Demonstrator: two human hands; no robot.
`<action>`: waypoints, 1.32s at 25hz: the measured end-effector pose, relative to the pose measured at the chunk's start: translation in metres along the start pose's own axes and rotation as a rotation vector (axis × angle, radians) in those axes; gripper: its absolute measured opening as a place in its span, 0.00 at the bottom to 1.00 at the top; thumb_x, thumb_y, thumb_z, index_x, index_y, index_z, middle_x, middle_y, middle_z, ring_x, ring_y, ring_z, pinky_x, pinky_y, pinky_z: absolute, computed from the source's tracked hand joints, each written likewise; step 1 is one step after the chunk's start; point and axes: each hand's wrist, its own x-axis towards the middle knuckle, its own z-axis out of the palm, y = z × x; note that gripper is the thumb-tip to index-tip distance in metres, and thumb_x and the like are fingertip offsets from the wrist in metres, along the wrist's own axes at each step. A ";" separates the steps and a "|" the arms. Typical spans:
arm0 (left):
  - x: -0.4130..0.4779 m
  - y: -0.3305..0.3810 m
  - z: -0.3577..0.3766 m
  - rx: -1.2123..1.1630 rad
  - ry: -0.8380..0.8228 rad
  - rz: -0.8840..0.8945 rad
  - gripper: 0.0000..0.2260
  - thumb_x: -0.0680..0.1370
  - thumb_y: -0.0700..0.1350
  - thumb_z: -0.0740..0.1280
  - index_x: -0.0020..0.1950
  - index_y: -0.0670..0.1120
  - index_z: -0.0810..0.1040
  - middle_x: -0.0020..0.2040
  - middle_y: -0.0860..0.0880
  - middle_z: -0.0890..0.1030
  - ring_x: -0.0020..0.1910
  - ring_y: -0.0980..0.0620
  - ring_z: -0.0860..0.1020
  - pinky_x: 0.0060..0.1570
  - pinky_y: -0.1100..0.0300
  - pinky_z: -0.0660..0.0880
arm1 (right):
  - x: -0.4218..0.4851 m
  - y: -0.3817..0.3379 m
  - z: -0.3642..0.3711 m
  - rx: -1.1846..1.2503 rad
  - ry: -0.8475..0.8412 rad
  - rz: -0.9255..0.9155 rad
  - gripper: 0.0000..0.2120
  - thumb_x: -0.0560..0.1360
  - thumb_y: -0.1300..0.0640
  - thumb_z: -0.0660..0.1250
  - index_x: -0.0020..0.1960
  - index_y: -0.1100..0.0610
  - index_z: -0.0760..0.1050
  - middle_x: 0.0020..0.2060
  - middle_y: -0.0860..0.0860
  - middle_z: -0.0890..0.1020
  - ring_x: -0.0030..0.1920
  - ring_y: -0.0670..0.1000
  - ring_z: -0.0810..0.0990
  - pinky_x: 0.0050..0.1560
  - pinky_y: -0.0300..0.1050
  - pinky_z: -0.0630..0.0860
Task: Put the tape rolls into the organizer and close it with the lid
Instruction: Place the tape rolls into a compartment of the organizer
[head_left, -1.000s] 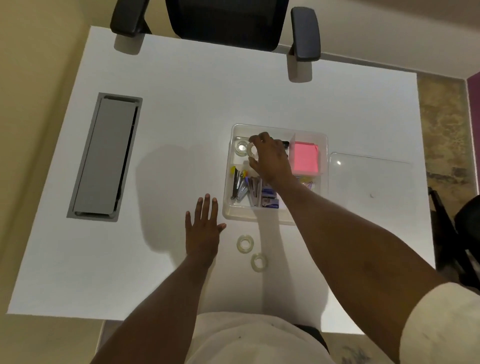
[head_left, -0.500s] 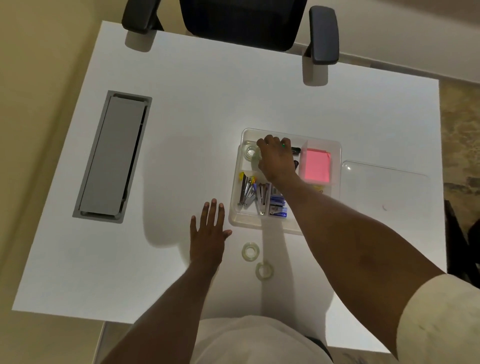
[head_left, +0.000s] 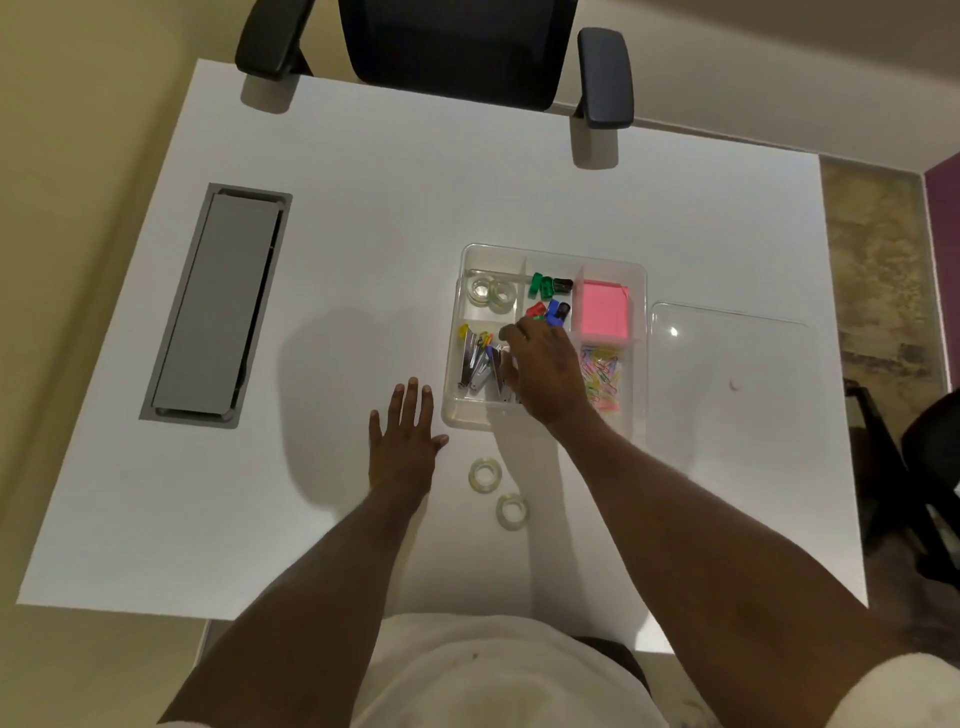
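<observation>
Rolls (head_left: 484, 474) on table (head_left: 363, 208) | nearer left hand (head_left: 405, 441), grip spread flat | right hand (head_left: 543, 369) empty, over organizer (head_left: 641, 291)

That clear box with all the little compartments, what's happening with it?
A person is filling the organizer with tape rolls. Two rolls sit in its far-left compartment; two more wait on the desk. The right hand hovers over the box, empty as far as shows; the left hand lies flat on the desk. The clear lid lies beside the box.
</observation>
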 end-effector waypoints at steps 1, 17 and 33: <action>-0.001 0.000 -0.001 -0.004 -0.001 0.002 0.35 0.86 0.59 0.51 0.85 0.49 0.36 0.85 0.46 0.35 0.85 0.45 0.36 0.83 0.38 0.46 | -0.015 -0.004 0.002 0.020 0.011 -0.010 0.10 0.77 0.60 0.68 0.58 0.57 0.78 0.49 0.55 0.82 0.49 0.55 0.79 0.51 0.51 0.77; -0.003 0.003 -0.004 0.013 -0.027 0.002 0.35 0.86 0.60 0.52 0.85 0.48 0.36 0.85 0.46 0.35 0.85 0.44 0.36 0.83 0.37 0.46 | -0.146 -0.054 0.058 0.221 -0.393 0.203 0.32 0.72 0.47 0.76 0.72 0.54 0.69 0.69 0.54 0.74 0.65 0.56 0.75 0.66 0.52 0.75; -0.004 0.003 -0.002 -0.004 0.008 0.008 0.35 0.86 0.60 0.52 0.85 0.48 0.37 0.85 0.46 0.35 0.85 0.44 0.37 0.83 0.38 0.47 | -0.057 -0.043 0.019 0.171 -0.086 0.056 0.27 0.74 0.51 0.76 0.69 0.56 0.73 0.64 0.56 0.78 0.62 0.55 0.79 0.61 0.52 0.81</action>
